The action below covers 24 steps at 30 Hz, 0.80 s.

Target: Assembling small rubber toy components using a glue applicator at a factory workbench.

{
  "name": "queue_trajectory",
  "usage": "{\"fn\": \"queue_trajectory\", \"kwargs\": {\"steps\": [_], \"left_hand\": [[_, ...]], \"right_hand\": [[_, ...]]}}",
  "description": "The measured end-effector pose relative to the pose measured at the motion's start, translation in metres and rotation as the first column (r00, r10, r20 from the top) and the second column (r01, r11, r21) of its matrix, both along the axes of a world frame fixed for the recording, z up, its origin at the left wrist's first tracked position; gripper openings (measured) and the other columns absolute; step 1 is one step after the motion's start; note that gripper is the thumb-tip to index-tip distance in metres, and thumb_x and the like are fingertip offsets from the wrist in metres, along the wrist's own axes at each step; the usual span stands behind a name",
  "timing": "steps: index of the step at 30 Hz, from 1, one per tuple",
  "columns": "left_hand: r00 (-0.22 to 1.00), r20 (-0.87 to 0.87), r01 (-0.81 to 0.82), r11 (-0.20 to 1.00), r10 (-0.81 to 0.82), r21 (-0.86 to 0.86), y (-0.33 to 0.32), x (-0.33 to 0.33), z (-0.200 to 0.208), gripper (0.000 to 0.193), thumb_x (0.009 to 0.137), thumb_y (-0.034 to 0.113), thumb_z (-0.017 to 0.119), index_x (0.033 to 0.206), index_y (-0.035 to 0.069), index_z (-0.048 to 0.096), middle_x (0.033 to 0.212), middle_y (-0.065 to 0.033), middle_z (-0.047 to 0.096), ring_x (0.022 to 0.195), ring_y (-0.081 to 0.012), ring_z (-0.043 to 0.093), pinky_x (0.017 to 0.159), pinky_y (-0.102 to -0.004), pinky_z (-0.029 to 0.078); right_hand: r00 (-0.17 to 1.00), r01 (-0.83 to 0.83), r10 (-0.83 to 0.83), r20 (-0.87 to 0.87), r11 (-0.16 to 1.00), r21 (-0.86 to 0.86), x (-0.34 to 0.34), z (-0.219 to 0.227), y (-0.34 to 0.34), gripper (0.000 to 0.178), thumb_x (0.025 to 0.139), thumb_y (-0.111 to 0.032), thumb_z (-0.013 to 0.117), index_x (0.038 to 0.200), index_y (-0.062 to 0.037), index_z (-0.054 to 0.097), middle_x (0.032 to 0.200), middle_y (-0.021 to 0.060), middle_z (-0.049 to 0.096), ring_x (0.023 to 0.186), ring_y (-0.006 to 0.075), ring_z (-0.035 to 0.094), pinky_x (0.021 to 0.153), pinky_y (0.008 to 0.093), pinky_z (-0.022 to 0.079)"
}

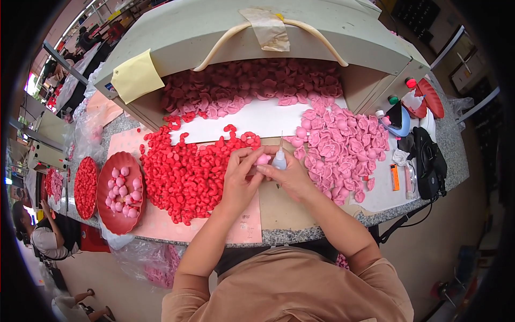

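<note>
At the middle of the bench, my left hand point(241, 173) is closed, pinching a small round pink piece point(263, 159) in its fingertips. Beside it, my right hand point(296, 176) grips a small whitish squeeze bottle point(279, 160) with a thin needle tip pointing up. The two hands nearly meet, and the right thumb is close to the pink piece. To the left of my hands spreads a heap of small glossy red pieces point(182, 177). On the right lies a pile of pink petal-shaped pieces point(343, 142).
Ahead stands a grey box-like hood point(322, 48), with more pink pieces inside. A red scalloped dish point(120, 214) with pink round pieces and a dish of red pieces point(86, 188) sit at left. At right are an orange lighter point(395, 177) and a black bag point(429, 166).
</note>
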<state>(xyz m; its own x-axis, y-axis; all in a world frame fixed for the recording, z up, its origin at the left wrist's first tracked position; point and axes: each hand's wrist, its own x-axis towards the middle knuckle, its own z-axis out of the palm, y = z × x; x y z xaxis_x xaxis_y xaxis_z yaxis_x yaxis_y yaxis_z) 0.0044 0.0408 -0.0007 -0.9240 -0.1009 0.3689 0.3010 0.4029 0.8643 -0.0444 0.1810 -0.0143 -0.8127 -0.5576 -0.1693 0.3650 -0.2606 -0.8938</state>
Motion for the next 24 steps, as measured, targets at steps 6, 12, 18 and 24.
{"fn": "queue_trajectory", "kwargs": {"steps": [6, 12, 18, 24], "left_hand": [[0.998, -0.034, 0.046, 0.999, -0.045, 0.006, 0.003, -0.002, -0.002, 0.044, 0.076, -0.010, 0.060, 0.118, 0.005, 0.057, 0.109, -0.0106, 0.044, 0.093, -0.0186, 0.055, 0.071, -0.0262, 0.056], [0.998, -0.058, 0.042, 0.998, -0.040, 0.037, 0.004, -0.001, -0.003, 0.041, 0.078, -0.006, 0.063, 0.117, 0.004, 0.056, 0.110, -0.0107, 0.044, 0.092, -0.0178, 0.055, 0.070, -0.0277, 0.057], [0.998, -0.058, -0.010, 1.000, 0.010, -0.013, 0.000, -0.002, -0.001, 0.042, 0.076, -0.006, 0.064, 0.117, 0.004, 0.057, 0.109, -0.0106, 0.048, 0.093, -0.0175, 0.056, 0.075, -0.0266, 0.054], [0.997, -0.079, -0.011, 0.996, 0.004, -0.092, -0.001, -0.002, -0.007, 0.043, 0.076, -0.003, 0.066, 0.117, 0.006, 0.057, 0.106, -0.0100, 0.049, 0.092, -0.0182, 0.056, 0.073, -0.0275, 0.051]], "right_hand": [[0.998, 0.035, -0.035, 0.056, 0.999, -0.002, 0.000, -0.002, 0.000, 0.026, 0.087, -0.014, 0.062, 0.111, -0.0085, 0.052, 0.089, -0.0010, 0.057, 0.075, 0.0071, 0.055, 0.067, 0.0224, 0.046], [0.991, 0.031, -0.014, 0.133, 0.991, -0.127, -0.002, 0.000, 0.002, 0.024, 0.089, -0.018, 0.059, 0.110, -0.0085, 0.053, 0.087, -0.0010, 0.056, 0.070, 0.0066, 0.052, 0.064, 0.0217, 0.044], [0.997, 0.014, -0.010, 0.072, 0.999, -0.053, 0.000, 0.007, 0.003, 0.032, 0.085, -0.012, 0.063, 0.115, -0.0081, 0.051, 0.087, -0.0008, 0.056, 0.070, 0.0063, 0.051, 0.062, 0.0215, 0.043], [1.000, 0.023, -0.023, 0.016, 0.999, -0.029, 0.002, 0.009, 0.002, 0.032, 0.085, -0.011, 0.063, 0.115, -0.0069, 0.050, 0.087, -0.0011, 0.056, 0.071, 0.0061, 0.051, 0.062, 0.0213, 0.042]]}}
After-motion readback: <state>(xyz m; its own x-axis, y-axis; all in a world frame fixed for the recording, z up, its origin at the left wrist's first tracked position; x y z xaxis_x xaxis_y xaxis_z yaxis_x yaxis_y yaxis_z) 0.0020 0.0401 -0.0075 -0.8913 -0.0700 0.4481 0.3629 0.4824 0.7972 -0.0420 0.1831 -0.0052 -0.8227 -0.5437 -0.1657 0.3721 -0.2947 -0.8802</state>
